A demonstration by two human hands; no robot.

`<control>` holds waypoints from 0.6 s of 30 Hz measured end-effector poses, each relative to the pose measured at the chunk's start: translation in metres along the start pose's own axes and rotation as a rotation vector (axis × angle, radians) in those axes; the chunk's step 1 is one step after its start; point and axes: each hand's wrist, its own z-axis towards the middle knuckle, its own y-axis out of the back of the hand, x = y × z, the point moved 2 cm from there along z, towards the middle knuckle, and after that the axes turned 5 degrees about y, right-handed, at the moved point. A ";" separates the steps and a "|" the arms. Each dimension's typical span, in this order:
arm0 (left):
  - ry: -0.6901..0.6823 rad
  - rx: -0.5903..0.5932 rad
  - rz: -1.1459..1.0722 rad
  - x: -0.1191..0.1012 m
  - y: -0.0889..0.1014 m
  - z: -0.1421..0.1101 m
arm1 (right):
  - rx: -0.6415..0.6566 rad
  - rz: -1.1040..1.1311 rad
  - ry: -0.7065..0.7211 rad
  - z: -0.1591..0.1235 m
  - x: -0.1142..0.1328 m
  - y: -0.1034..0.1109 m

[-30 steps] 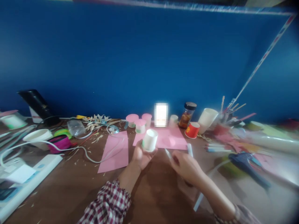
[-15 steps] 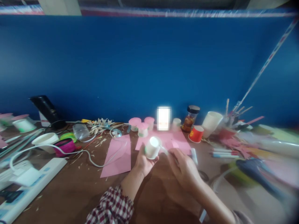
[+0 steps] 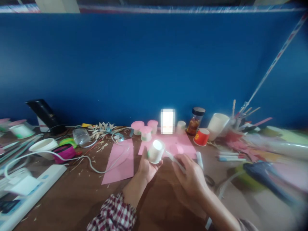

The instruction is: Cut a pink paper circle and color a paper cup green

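Note:
My left hand (image 3: pixel 148 169) is wrapped round a small white paper cup (image 3: pixel 156 151), its closed base tilted up and a bit of green showing by my fingers. In my right hand (image 3: pixel 190 175) is a slim white stick (image 3: pixel 171 156), pinched between the fingers. Its tip lies at or very near the cup's right side; contact cannot be made out. Behind the cup lies a pink paper sheet (image 3: pixel 157 147) with a pink paper disc (image 3: pixel 176 149) on it. Pink-topped cups (image 3: pixel 146 133) stand close together at the sheet's back left.
Left are another pink sheet (image 3: pixel 119 163), a white cable, a power strip (image 3: pixel 36 195) and a magenta container (image 3: pixel 64 153). At the back right stand a dark-lidded jar (image 3: pixel 196 121), a red paper cup (image 3: pixel 201 137) and a tall white cup (image 3: pixel 218 125). Markers (image 3: pixel 231 157) lie right.
The view has shifted slightly. My left hand keeps the cup in nearly the same pose. My right hand stays beside it, and more of the white stick shows between its fingers.

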 end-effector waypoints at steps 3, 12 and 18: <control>-0.016 -0.009 -0.020 -0.001 0.002 0.002 | 0.014 -0.130 -0.042 0.002 -0.011 0.003; -0.071 -0.051 -0.082 -0.005 0.003 0.007 | 0.398 -0.302 -0.094 -0.016 -0.033 -0.021; -0.075 -0.038 -0.077 -0.004 0.003 0.005 | 0.429 -0.336 -0.127 -0.017 -0.035 -0.022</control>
